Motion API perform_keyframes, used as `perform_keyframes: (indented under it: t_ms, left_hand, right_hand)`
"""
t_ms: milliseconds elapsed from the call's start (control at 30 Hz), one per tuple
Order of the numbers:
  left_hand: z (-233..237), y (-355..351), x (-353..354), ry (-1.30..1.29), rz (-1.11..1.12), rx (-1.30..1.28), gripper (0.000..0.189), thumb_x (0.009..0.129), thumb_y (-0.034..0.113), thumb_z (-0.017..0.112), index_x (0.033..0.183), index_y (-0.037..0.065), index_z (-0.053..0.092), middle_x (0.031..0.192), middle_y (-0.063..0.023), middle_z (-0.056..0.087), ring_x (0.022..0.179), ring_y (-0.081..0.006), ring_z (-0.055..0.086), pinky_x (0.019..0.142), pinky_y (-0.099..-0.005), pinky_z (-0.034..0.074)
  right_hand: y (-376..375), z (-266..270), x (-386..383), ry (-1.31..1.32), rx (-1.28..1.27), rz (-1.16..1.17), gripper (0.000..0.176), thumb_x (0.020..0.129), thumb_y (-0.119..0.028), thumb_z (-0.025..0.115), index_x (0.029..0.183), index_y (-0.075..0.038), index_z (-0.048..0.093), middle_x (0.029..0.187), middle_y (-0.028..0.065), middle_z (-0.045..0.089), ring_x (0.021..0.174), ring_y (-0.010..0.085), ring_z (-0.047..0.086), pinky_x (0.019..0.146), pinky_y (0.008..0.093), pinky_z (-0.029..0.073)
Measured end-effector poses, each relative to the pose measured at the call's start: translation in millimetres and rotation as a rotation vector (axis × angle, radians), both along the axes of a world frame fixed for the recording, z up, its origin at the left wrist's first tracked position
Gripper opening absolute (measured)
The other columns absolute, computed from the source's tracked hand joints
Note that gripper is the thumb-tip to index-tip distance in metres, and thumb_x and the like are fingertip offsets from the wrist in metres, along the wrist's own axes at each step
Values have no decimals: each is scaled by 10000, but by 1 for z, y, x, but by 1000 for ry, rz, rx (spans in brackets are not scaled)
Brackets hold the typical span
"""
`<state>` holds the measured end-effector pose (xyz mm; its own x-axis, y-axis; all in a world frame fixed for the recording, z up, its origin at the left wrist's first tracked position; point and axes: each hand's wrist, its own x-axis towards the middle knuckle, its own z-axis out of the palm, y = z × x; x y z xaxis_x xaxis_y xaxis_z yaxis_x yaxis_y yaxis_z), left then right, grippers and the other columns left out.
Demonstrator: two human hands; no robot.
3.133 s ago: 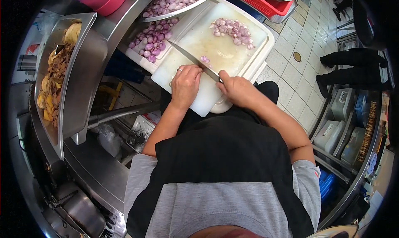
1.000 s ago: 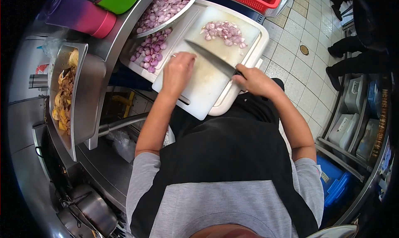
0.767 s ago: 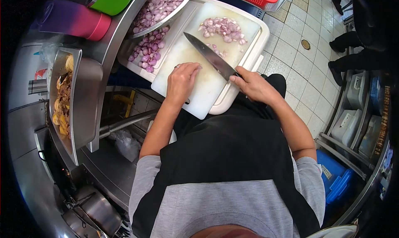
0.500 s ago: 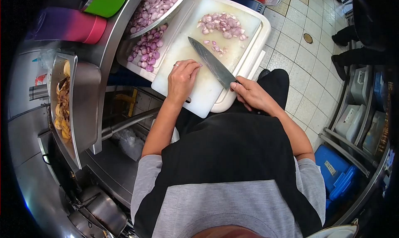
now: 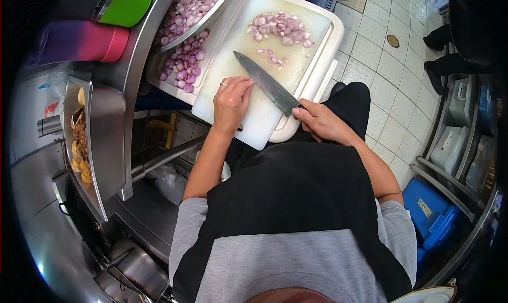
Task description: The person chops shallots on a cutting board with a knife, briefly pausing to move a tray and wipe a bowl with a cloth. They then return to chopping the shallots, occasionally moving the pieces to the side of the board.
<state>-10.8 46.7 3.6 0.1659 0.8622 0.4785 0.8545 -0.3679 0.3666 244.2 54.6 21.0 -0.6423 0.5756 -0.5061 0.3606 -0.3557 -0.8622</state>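
Note:
My right hand (image 5: 320, 121) is wrapped round the handle of a large chef's knife (image 5: 267, 84), its blade slanting up and left over the white cutting board (image 5: 264, 128). My left hand (image 5: 231, 103), a ring on one finger, rests on the board with its fingers bent and pressed together beside the blade. What sits under those fingertips is hidden. Sliced shallots (image 5: 283, 28) lie heaped at the board's far end, with a few loose pieces (image 5: 272, 58) nearer the knife. Whole peeled shallots (image 5: 182, 65) lie left of the board.
A metal bowl (image 5: 203, 30) of shallots overhangs the white tray (image 5: 334, 43) under the board. At left stand a pink-purple tumbler (image 5: 84, 41), a green cup (image 5: 127, 6) and a steel pan (image 5: 108, 139) of food. A person's dark-clad legs (image 5: 442, 65) are at upper right.
The knife blade has shifted slightly left, closer to my left fingertips. My right hand has moved slightly left with it, while my left hand stays nearly in place. The camera view has shifted a little.

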Motion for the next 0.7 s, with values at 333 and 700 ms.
perform_keyframes:
  t_ms: [333,700]
  left_hand:
    - [-2,0,0,-5,-16,13,195,723,-42,731,898,30,682,928,-89,680,882,-271,645,765,-354,524]
    - [-5,5,-3,10,3,36,137,749,-1,721,870,44,678,919,-81,678,879,-263,645,754,-362,523]
  right_hand:
    - [5,4,-7,-76,79,66,346,1053,-345,412,924,-26,451,663,45,460,421,119,444,398,286,378]
    - [-2,13,14,-232,364,145,399,1013,-360,467,1003,37,507,861,309,619,856,489,593,748,506,453]
